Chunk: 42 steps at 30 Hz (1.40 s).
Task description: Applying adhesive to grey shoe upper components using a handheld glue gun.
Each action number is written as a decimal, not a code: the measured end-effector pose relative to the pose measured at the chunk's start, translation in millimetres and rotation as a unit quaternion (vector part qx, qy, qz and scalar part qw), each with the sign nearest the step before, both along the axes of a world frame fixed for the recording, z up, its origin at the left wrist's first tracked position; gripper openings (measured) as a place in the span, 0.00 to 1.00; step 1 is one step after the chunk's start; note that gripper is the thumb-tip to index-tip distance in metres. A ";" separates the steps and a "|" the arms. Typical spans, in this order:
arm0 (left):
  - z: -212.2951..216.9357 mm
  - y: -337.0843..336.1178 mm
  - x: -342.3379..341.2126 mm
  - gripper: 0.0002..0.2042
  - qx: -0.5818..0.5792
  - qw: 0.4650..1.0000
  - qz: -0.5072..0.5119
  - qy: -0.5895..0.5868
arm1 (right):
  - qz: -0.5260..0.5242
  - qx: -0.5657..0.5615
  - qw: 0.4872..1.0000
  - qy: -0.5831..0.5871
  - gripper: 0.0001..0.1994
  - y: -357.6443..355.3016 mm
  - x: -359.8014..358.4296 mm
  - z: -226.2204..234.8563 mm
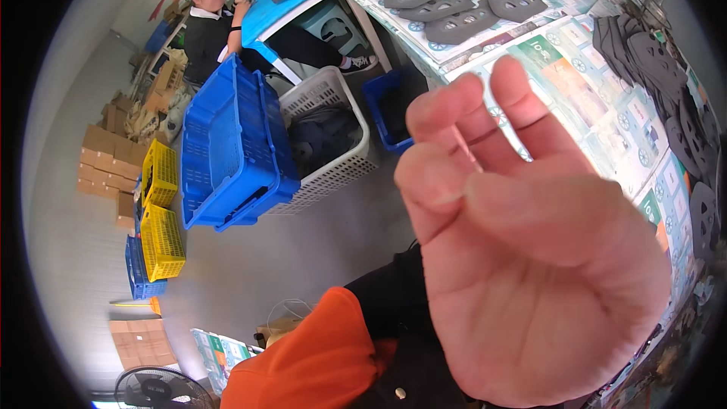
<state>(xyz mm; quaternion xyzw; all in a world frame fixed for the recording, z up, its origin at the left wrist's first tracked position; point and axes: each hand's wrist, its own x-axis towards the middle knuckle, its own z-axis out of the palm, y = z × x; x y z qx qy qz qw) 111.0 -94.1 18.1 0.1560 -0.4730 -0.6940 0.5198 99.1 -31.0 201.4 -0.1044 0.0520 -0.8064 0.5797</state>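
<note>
My right hand (pixel 545 273) is raised close in front of me, palm toward me, and covers much of the right side. Its fingers are curled and the thumb tip presses against a finger. A thin pinkish line shows between the fingers; whether it is a held thing or a nail's edge I cannot make out. Behind the hand is a table (pixel 583 113) covered with printed sheets. Beyond the fingertips several dark grey curved pieces with cut-out slots (pixel 462 15) lie on it. My left hand is out of view; orange cloth (pixel 310 356) shows at the lower edge.
More grey pieces (pixel 659 68) pile along the table's right side. Stacked blue crates (pixel 227 151) stand left of a white basket (pixel 333 174) holding dark pieces. Yellow crates (pixel 161 242), cartons (pixel 113 155) and a fan (pixel 163 390) are at left. A person (pixel 208 38) sits at a blue-topped table (pixel 284 11).
</note>
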 end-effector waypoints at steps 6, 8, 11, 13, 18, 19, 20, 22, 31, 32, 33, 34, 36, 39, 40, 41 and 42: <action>21.1 -0.3 16.8 0.19 -0.076 0.990 0.113 0.023 | -0.099 0.218 0.946 0.220 0.56 122.3 -25.1 -31.2; 12.1 -3.8 12.6 0.19 -0.104 0.981 0.161 0.024 | -0.079 0.273 0.936 0.208 0.60 171.0 -34.5 -38.8; -3.5 7.4 -14.5 0.15 -0.161 0.979 0.085 -0.090 | -0.065 0.261 0.954 0.130 0.65 210.5 -45.8 -50.3; -6.4 19.7 -33.6 0.13 -0.224 0.963 -0.012 -0.147 | -0.103 0.291 0.937 0.166 0.67 225.1 -76.3 -52.5; 1.2 31.7 -77.3 0.14 -0.451 0.841 -0.101 -0.280 | -0.367 0.584 0.453 0.564 0.30 289.9 -197.2 -52.6; 3.1 29.4 -83.3 0.17 -0.511 0.795 -0.106 -0.308 | -0.284 0.649 0.372 0.600 0.29 306.5 -209.4 -58.2; 5.2 26.0 -87.8 0.21 -0.564 0.745 -0.110 -0.339 | -0.188 0.676 0.320 0.637 0.29 322.0 -215.9 -63.9; 7.2 19.9 -92.4 0.22 -0.584 0.722 -0.130 -0.347 | -0.070 0.687 0.266 0.673 0.31 345.2 -216.5 -80.7; -7.5 29.6 -109.7 0.18 -0.554 0.801 -0.136 -0.182 | -0.038 0.756 0.237 0.609 0.30 370.1 -200.8 -126.1; -8.2 33.2 -110.9 0.18 -0.549 0.802 -0.145 -0.183 | -0.021 0.764 0.238 0.599 0.30 367.9 -200.8 -124.7; -7.9 35.4 -111.5 0.17 -0.528 0.825 -0.127 -0.157 | -0.054 0.763 0.228 0.602 0.27 363.6 -201.9 -123.0; -7.7 38.2 -111.7 0.17 -0.507 0.845 -0.105 -0.131 | -0.073 0.768 0.213 0.600 0.24 357.5 -201.8 -118.8; -6.0 38.7 -110.1 0.15 -0.530 0.836 -0.082 -0.112 | -0.176 0.762 0.340 0.522 0.25 341.8 -198.8 -99.0; -7.5 38.5 -109.3 0.12 -0.639 0.743 -0.146 -0.135 | -0.215 0.745 0.502 0.382 0.28 310.6 -191.8 -50.5; -9.6 37.6 -110.6 0.12 -0.638 0.743 -0.154 -0.131 | -0.179 0.747 0.532 0.356 0.29 299.0 -188.8 -38.4; -11.7 36.8 -110.6 0.12 -0.654 0.722 -0.177 -0.140 | -0.141 0.749 0.558 0.329 0.31 287.7 -185.0 -28.1; -15.3 36.7 -112.3 0.11 -0.673 0.695 -0.205 -0.149 | -0.115 0.736 0.585 0.321 0.30 276.8 -183.8 -23.0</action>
